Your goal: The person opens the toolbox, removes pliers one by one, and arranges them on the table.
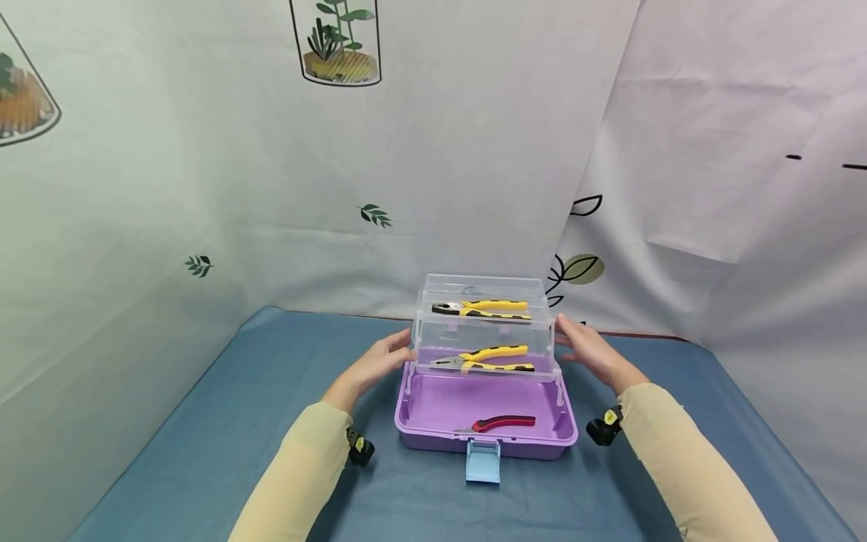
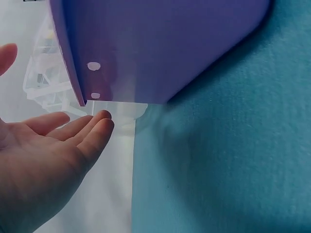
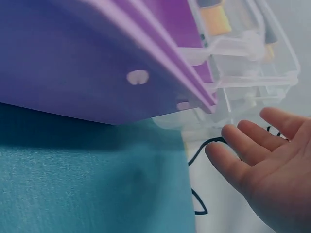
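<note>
A purple toolbox [image 1: 440,403] stands unfolded, its clear trays [image 1: 433,331] stepped up and back over the base. Yellow-and-black pliers [image 1: 497,305] lie in the upper tray, and long-nose pliers [image 1: 497,351] with similar handles in the lower one. Red-and-black handled pliers [image 1: 506,421] rest on the base's floor. Beside the trays on the left is my left hand [image 1: 379,365], fingers extended and holding nothing. My right hand [image 1: 592,354] is at the opposite side, also holding nothing. In the wrist views, the left hand [image 2: 53,155] and right hand [image 3: 277,165] have loosely spread fingers near the box's rear corners.
A light blue latch [image 1: 483,463] hangs down at the box's front. Blue cloth [image 1: 284,391] covers the table. Pale printed curtains [image 1: 474,150] rise behind and along both sides, close behind the trays.
</note>
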Motion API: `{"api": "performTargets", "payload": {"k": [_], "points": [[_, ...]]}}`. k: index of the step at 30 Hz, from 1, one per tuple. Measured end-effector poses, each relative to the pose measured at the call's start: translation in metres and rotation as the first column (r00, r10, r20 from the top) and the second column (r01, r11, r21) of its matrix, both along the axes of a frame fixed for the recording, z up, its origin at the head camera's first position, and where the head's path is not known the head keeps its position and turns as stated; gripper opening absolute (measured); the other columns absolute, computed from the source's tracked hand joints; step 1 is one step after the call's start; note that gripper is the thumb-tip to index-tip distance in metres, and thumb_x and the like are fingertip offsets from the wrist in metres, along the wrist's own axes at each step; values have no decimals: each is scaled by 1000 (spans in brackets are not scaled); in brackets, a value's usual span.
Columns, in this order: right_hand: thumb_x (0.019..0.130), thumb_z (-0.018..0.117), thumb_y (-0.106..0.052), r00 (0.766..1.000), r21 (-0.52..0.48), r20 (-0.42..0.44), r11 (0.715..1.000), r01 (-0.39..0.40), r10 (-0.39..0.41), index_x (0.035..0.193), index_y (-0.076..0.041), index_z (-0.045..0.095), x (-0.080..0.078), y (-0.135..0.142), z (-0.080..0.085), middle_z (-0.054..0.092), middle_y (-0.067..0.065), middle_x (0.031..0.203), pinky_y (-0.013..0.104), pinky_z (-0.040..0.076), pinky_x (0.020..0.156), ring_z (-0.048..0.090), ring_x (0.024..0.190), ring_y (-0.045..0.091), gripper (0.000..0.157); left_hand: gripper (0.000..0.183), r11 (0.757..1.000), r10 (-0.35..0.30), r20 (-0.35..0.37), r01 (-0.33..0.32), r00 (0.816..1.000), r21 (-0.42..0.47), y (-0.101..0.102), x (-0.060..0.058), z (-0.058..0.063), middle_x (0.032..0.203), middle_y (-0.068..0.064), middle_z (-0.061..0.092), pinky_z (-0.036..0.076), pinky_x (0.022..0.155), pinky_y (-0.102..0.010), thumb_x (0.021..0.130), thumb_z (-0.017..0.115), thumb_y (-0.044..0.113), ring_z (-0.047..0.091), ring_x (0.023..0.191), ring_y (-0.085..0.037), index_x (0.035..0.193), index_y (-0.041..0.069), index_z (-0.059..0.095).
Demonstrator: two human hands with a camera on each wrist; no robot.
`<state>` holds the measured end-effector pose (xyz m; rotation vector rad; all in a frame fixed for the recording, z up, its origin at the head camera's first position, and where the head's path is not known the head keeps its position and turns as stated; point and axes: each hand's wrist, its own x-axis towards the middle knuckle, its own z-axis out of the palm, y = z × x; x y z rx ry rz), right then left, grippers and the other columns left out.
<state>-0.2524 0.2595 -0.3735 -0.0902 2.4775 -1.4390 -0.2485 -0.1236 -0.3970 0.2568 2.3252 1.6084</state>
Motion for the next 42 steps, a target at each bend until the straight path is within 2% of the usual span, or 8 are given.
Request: {"api": "performTargets", "payload": {"k": [6,10,16,22,31,34,38,42], "points": [[90,29,-71,999,40,-33,999,10,-9,151,0,13,2,2,11,19,24,155,57,34,107,27,139,42,95,82,997,-2,-21,1,1000,-72,-4,7,-2,152,-19,31,30,112,-53,84,63,27,31,138,-38,150,4,21],[93,35,-62,997,71,-82,998,2,3,151,-1,15,3,4,16,20,25,154,58,34,106,29,137,43,86,82,995,-27,-49,23,998,-95,-7,11,-4,149,-23,34,33,109,-52,86,63,28,36,135,-41,149,0,21],[97,41,-51,978,213,-207,977,19,27,148,0,25,9,3,26,30,26,150,60,36,103,35,133,44,74,80,992,-58,-55,51,997,-118,-9,21,-7,143,-27,40,40,105,-50,85,64,20,45,128,-41,147,-7,21],[98,44,-45,960,288,-273,958,12,70,145,2,31,12,-4,39,38,28,144,58,41,100,41,128,44,68,75,992,-95,-86,87,992,-96,-7,30,-10,136,-30,46,46,99,-47,83,63,11,51,120,-41,144,-10,26],[98,46,-43,945,342,-317,939,30,86,144,-1,35,16,-9,50,40,27,143,57,43,98,40,129,44,63,68,995,-31,-113,19,993,-102,-4,38,-13,130,-28,53,50,94,-45,83,65,7,56,115,-38,141,-9,34],[97,47,-43,937,363,-337,931,34,96,142,0,38,18,-11,52,42,27,141,58,43,98,42,127,45,62,66,997,-10,-90,3,996,-80,-5,40,-17,131,-26,53,54,88,-42,85,64,9,58,111,-34,142,-5,36],[97,48,-44,920,391,-372,920,37,122,139,0,43,19,-17,53,46,26,139,57,41,100,46,124,44,61,62,1000,0,-33,1,999,11,-7,41,-24,137,-26,48,57,80,-38,89,61,10,59,110,-32,144,-1,35],[96,51,-40,898,423,-407,906,22,169,136,1,46,18,-23,54,49,24,136,56,40,102,47,123,41,58,57,996,1,6,-1,1000,84,-8,43,-28,140,-27,44,57,81,-36,93,57,10,57,116,-34,144,0,35]]}}
